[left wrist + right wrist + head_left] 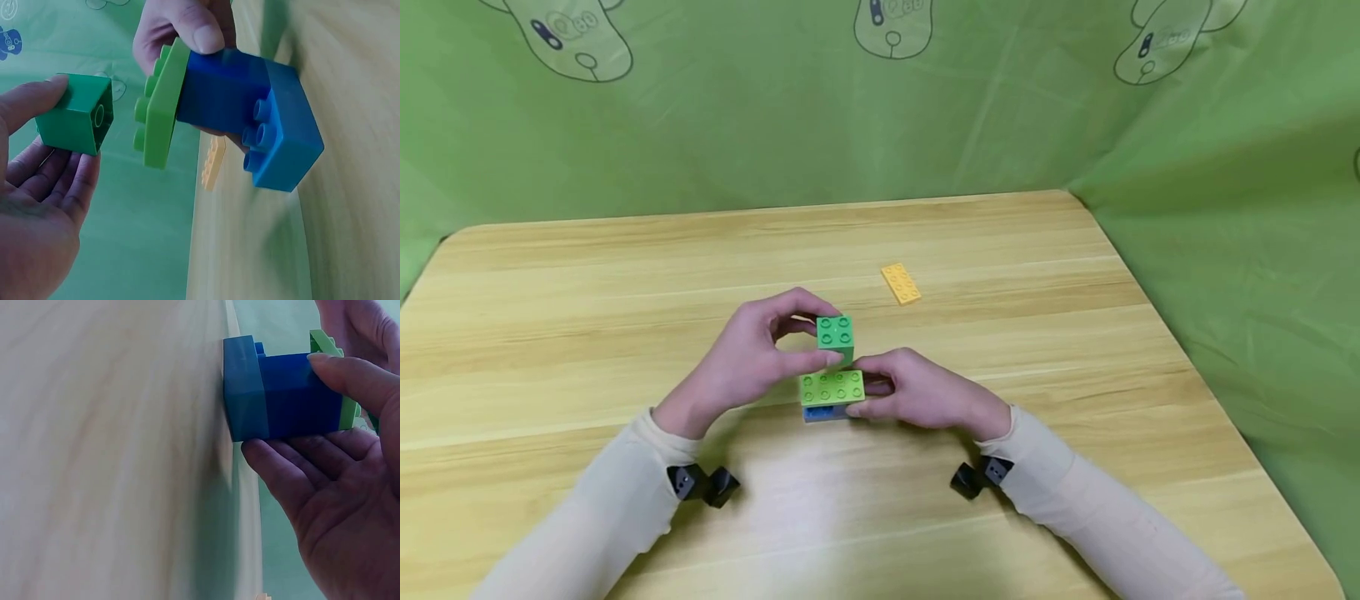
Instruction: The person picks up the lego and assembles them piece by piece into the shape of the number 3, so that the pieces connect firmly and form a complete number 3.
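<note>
A small stack stands on the wooden table (625, 333): blue bricks (250, 112) (275, 397) topped by a light green flat plate (831, 387) (161, 106). My right hand (917, 392) (350, 487) grips the stack from the right, thumb on its side. My left hand (752, 354) (37, 187) pinches a dark green square brick (835, 333) (75, 114) between thumb and fingers. That brick hangs just above and behind the plate, apart from it in the left wrist view.
A yellow flat plate (900, 282) (212, 162) lies on the table beyond the hands. Green cloth (1225, 208) covers the wall behind and drops away at the table's right edge.
</note>
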Available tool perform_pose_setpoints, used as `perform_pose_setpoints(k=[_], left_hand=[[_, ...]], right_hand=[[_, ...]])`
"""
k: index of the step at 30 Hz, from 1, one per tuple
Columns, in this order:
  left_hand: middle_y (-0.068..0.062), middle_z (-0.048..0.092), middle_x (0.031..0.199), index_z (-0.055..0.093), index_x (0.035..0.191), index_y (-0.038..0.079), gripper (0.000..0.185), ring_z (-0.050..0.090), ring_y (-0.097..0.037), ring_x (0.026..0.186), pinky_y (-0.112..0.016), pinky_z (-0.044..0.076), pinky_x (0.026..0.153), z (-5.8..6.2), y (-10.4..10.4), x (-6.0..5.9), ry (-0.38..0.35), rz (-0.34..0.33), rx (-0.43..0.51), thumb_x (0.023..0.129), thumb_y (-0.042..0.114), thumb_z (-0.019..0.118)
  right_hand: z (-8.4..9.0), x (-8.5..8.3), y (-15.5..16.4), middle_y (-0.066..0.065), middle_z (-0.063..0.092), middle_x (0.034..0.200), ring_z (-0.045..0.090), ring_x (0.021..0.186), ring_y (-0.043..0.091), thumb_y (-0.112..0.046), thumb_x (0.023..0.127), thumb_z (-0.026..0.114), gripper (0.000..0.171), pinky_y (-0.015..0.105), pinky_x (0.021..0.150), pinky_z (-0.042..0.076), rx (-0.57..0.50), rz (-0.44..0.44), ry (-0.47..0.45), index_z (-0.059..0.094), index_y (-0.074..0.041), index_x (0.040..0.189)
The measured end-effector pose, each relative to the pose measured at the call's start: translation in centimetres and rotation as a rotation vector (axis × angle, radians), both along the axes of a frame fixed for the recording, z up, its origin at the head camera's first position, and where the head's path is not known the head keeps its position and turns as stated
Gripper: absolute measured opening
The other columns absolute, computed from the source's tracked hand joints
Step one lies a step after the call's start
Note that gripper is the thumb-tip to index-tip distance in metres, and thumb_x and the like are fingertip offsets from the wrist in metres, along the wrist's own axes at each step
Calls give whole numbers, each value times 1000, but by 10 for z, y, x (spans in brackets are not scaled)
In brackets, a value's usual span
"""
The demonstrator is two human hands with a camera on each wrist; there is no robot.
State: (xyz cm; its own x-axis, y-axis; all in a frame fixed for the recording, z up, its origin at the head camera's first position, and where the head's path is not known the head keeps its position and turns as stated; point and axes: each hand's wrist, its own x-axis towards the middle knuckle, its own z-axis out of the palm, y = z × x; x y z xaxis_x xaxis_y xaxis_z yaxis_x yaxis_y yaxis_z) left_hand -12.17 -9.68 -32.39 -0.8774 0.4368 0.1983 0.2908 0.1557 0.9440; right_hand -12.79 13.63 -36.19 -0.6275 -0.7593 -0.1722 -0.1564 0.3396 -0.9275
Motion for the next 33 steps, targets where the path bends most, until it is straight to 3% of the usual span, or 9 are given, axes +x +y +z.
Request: perform_pose_setpoints(k=[10,17,23,33], left_hand=[[-1,66,108,67,110,6,35,64,-18,96,-41,51,93,-2,3,8,22,-16,6,79,7,83],[-3,65,108,67,110,5,35,64,-19,96,-45,52,91,-4,5,10,0,-33,44,79,6,83],[-4,65,106,67,108,4,34,64,-21,96,-38,53,91,-7,7,13,24,-60,46,78,4,83],[-6,65,104,66,107,2,34,63,-21,96,-34,53,90,-15,10,15,-5,-71,42,78,1,82]], right_hand=[[0,-1,0,9,66,120,63,109,14,-7,91,72,38,28,91,52,-13,-1,-10,61,2,126],[-3,-1,0,10,66,121,63,110,16,-5,90,71,39,29,91,51,-43,-1,-18,60,3,127],[-4,-1,0,9,67,118,64,109,17,-4,90,72,36,29,90,52,-51,-9,-19,62,3,124],[-4,0,0,7,67,118,64,109,16,-5,89,73,37,29,91,52,-53,-22,-23,63,2,124]])
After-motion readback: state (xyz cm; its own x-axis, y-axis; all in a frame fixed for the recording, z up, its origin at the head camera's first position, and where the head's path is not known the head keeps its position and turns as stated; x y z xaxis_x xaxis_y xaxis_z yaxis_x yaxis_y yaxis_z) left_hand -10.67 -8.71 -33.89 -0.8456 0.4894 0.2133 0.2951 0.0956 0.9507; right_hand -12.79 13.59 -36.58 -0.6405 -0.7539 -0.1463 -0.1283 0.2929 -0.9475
